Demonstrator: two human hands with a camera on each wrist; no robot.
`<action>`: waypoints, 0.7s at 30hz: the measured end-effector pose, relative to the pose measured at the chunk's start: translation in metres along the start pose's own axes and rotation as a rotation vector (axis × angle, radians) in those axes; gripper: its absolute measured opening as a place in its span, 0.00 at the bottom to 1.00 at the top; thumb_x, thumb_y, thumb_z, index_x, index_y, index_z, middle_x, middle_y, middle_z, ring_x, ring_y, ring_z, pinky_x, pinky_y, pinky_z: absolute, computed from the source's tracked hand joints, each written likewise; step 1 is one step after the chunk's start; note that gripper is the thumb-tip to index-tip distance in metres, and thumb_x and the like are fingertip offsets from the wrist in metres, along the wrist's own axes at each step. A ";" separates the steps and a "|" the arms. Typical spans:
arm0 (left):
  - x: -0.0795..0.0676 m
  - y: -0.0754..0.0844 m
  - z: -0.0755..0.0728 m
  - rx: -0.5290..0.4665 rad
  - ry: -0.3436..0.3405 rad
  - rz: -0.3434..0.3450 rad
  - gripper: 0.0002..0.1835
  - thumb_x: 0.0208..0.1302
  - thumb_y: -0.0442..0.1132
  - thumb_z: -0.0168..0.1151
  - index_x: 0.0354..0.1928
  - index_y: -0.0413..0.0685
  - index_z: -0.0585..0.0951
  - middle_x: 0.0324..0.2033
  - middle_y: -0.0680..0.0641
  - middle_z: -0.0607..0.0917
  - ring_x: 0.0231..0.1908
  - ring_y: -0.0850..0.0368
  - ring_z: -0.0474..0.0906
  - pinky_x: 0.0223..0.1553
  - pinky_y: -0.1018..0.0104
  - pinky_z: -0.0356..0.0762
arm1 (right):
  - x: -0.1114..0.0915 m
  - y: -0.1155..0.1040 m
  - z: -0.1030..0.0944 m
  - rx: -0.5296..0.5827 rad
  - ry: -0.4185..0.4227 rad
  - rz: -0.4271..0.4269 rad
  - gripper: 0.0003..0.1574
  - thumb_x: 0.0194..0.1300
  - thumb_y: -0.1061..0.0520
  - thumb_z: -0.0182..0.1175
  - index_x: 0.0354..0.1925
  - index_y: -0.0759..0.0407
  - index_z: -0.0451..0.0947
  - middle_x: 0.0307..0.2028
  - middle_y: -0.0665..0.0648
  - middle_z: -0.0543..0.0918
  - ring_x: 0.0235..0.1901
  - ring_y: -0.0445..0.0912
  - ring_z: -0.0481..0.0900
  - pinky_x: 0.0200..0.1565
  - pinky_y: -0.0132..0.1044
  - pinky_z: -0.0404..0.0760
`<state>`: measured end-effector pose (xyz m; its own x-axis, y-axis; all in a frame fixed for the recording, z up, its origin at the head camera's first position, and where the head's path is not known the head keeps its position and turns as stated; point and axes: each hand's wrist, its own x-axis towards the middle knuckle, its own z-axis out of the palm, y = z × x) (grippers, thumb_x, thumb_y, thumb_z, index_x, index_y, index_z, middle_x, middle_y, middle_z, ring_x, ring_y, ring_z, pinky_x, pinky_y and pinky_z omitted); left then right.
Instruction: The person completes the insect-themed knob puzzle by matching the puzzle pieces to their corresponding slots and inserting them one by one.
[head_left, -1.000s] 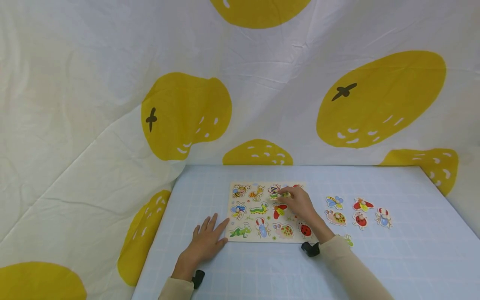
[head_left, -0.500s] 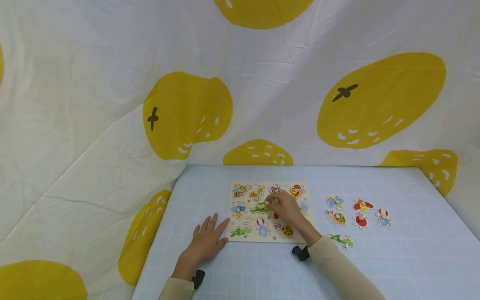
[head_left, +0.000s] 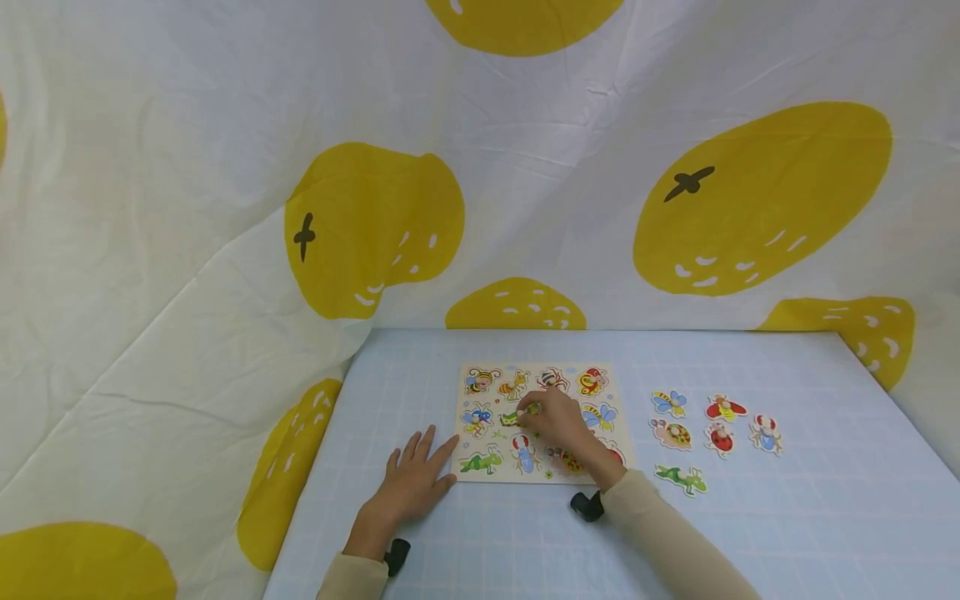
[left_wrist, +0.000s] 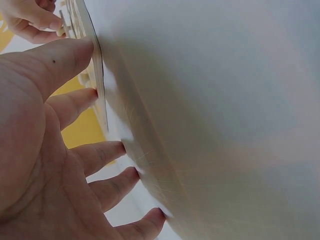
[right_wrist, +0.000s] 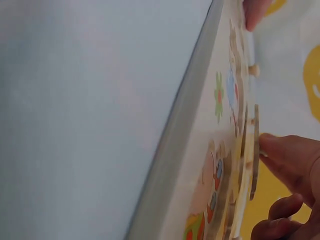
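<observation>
Your left hand (head_left: 408,486): flat on the table (head_left: 750,533), fingers straight and spread, holding nothing. The thumb and forefinger tips touch the left edge of the puzzle board (head_left: 491,476); the other fingertips press the tabletop just short of that edge. Bare table lies behind the palm and to its left, up to the table's edge.

Your right hand (head_left: 553,422): over the middle of the board, fingers curled, pinching the caterpillar piece (head_left: 514,417) at its peg. The piece sits at the fingertips, in the board's middle row; the right wrist view shows it tilted, one edge raised off the board face. Whether the other edge touches the board cannot be told.

Board pieces round the fingertips: dragonfly (head_left: 477,419) to their left, grasshopper (head_left: 482,461) and a blue beetle (head_left: 524,454) on the near side, a blue butterfly (head_left: 598,416) beyond the knuckles to the right. Far row: bee (head_left: 482,381), ant (head_left: 514,386), a striped insect (head_left: 552,379), a red-and-yellow insect (head_left: 592,382).

Loose pieces, well right of your right hand, clear of the board's right edge: green mantis (head_left: 681,479) nearest, then snail (head_left: 672,435), ladybird (head_left: 721,439), a red-and-blue bug (head_left: 767,434), butterfly (head_left: 669,404), red-winged firefly (head_left: 725,409). A strip of bare table separates them from the board.

Far end: open table runs beyond the board to the cloth backdrop (head_left: 525,167), white with yellow fruit shapes.
</observation>
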<state>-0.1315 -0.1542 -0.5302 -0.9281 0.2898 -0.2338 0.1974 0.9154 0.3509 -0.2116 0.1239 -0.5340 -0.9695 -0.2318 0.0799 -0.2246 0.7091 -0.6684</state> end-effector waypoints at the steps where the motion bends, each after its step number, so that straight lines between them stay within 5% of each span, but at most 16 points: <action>1: 0.000 0.000 0.000 -0.002 0.000 -0.001 0.35 0.70 0.52 0.62 0.76 0.61 0.64 0.77 0.38 0.54 0.75 0.34 0.45 0.68 0.29 0.43 | 0.000 -0.001 0.001 -0.008 -0.007 0.008 0.05 0.59 0.54 0.74 0.35 0.49 0.88 0.30 0.48 0.82 0.19 0.41 0.61 0.22 0.35 0.62; 21: -0.001 -0.001 -0.001 -0.006 0.009 0.014 0.35 0.70 0.52 0.62 0.76 0.60 0.63 0.76 0.38 0.54 0.74 0.34 0.45 0.67 0.29 0.44 | 0.000 -0.012 0.007 0.001 -0.048 0.076 0.04 0.62 0.55 0.71 0.37 0.51 0.87 0.38 0.53 0.82 0.17 0.42 0.67 0.19 0.34 0.64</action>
<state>-0.1308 -0.1555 -0.5289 -0.9278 0.3005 -0.2208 0.2089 0.9094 0.3597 -0.2081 0.1113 -0.5312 -0.9778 -0.2094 -0.0066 -0.1508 0.7254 -0.6716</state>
